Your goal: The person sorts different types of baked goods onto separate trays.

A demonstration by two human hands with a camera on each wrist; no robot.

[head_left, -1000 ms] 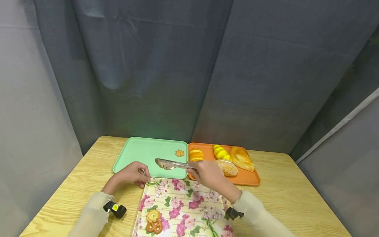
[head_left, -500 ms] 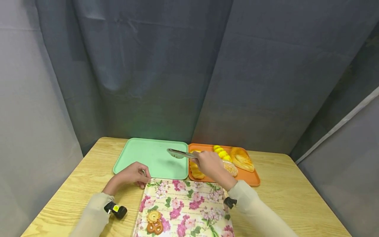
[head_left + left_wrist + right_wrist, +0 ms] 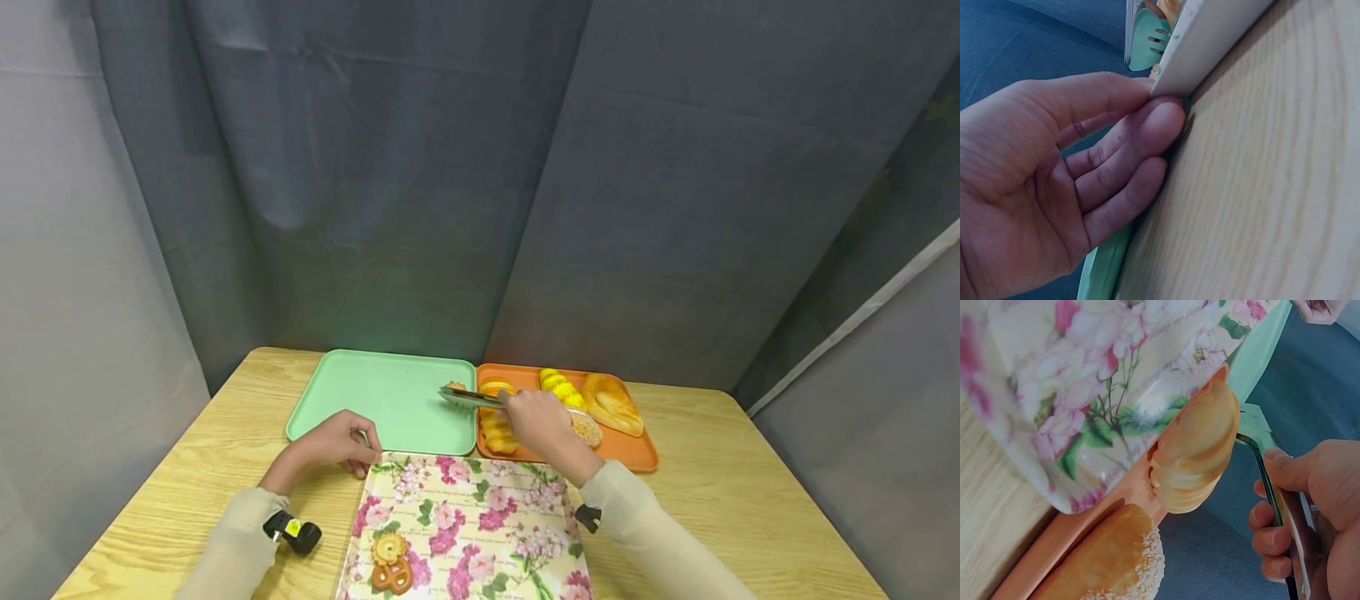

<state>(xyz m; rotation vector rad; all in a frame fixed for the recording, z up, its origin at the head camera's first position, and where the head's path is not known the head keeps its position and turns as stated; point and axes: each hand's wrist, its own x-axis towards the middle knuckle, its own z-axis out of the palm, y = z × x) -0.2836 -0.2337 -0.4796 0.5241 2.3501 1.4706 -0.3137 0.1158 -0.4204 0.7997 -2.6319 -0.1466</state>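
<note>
Fingers of my right hand gripped silver metal tongs beside a tan cookie near the mint-green rectangular tray's right edge; left hand pinched a cream floral tray's corner. Gentle squeeze seemed best.

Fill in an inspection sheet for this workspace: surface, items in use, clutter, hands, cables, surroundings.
Surface: light wooden table, grain visible.
Items in use: metal tongs at the small cookie on the green tray; whether they grip it cannot be told. Floral tray in front, bearing a round cookie and a pretzel.
Clutter: several breads on the orange tray, beside the green one.
Left hand: pinches the floral tray's far left corner.
Right hand: holds the tongs.
Cables: nothing seen.
Surroundings: dark grey curtain behind the table, paler panels at both sides; a black device on the left wrist.
</note>
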